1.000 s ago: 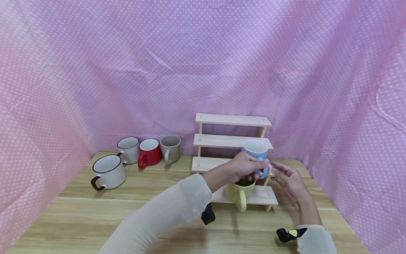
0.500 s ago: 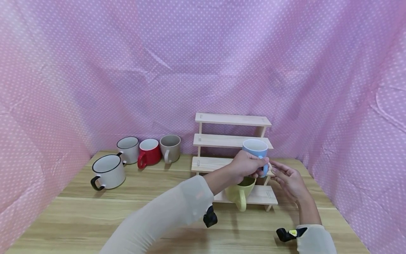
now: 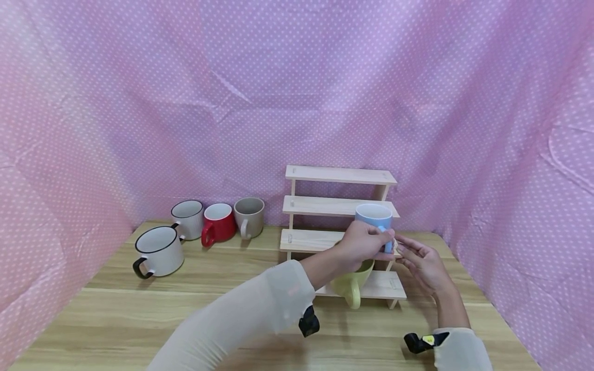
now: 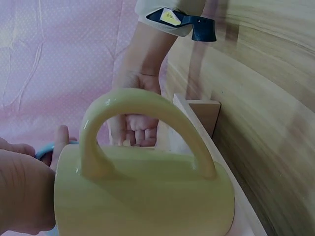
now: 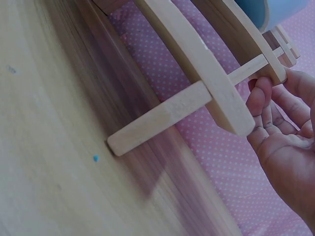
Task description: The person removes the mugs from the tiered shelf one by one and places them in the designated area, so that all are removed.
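Observation:
My left hand (image 3: 361,243) grips a light blue mug (image 3: 374,212) with a white inside, held upright at the right end of a stepped wooden shelf's (image 3: 341,174) second tier from the bottom. Thumb and fingers lie at its handle. In the right wrist view the mug's base (image 5: 289,11) sits right at that board. My right hand (image 3: 424,265) pinches the end of the same board between thumb and fingers. Below my left wrist, a pale yellow mug (image 3: 347,283) stands on the lowest tier, handle toward me; it fills much of the left wrist view and hides part of both hands.
Left of the shelf stand a grey-beige mug (image 3: 256,221), a red mug (image 3: 225,226), a ribbed white mug (image 3: 193,225) and a larger white mug (image 3: 164,257) with black rim and handle. Pink dotted cloth (image 3: 297,93) hangs behind the wooden table (image 3: 139,314).
My left hand has turned slightly and shifted a little to the right, with the blue mug lowering slightly onto the board. My right hand has stayed at the board's end.

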Available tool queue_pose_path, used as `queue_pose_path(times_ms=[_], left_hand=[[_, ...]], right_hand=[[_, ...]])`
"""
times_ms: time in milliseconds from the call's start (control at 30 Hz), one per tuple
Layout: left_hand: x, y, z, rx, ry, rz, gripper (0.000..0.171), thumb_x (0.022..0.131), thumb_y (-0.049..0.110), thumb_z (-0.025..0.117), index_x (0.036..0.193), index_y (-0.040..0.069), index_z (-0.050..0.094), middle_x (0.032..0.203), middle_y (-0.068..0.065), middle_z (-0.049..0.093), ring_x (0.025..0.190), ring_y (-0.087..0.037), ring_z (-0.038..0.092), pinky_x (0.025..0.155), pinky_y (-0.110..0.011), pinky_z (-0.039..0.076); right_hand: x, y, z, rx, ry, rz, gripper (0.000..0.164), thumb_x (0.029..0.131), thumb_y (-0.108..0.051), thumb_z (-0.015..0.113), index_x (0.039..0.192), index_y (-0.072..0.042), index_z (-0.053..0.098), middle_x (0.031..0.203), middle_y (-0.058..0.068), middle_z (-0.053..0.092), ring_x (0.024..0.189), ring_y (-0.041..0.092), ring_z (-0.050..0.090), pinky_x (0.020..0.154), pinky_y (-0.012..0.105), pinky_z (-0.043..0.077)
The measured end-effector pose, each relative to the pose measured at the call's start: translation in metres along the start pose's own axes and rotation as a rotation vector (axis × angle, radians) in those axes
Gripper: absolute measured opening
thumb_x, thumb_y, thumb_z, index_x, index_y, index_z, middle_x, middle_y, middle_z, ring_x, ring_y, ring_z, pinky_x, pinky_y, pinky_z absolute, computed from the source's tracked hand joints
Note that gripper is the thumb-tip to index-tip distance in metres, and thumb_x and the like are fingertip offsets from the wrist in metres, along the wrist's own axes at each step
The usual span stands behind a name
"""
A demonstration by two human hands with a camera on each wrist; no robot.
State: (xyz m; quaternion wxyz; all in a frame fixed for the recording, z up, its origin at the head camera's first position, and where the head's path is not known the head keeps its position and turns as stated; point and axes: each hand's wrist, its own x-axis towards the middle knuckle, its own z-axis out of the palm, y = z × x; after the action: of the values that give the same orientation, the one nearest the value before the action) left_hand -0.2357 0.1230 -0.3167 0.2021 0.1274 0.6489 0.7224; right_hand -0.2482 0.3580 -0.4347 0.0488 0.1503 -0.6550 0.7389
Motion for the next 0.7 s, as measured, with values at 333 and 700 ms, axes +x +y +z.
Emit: queue_pose_path(times_ms=[333, 700], left_hand=[[-0.0024, -0.0019, 0.0031, -0.092, 0.002, 0.031, 0.029, 0.103, 0.015, 0.063, 0.085, -0.006, 0.068, 0.095, -0.021, 0.069, 0.095, -0.037, 0.073, 0.073, -0.03, 0.063], [-0.0014, -0.007, -0.0031, -0.049, -0.007, 0.071, 0.027, 0.102, 0.014, 0.064, 0.084, -0.005, 0.072, 0.097, -0.016, 0.066, 0.091, -0.037, 0.074, 0.072, -0.028, 0.063]], right_hand=[[0.0008, 0.0007, 0.0002, 0.0, -0.001, -0.005, 0.033, 0.106, 0.0, 0.052, 0.133, -0.011, 0.066, 0.131, -0.006, 0.067, 0.111, 0.009, 0.065, 0.089, 0.026, 0.057], [0.001, 0.0003, -0.0001, -0.03, 0.019, 0.019, 0.042, 0.106, -0.003, 0.054, 0.146, 0.006, 0.049, 0.128, -0.006, 0.068, 0.112, 0.009, 0.066, 0.091, 0.028, 0.058]])
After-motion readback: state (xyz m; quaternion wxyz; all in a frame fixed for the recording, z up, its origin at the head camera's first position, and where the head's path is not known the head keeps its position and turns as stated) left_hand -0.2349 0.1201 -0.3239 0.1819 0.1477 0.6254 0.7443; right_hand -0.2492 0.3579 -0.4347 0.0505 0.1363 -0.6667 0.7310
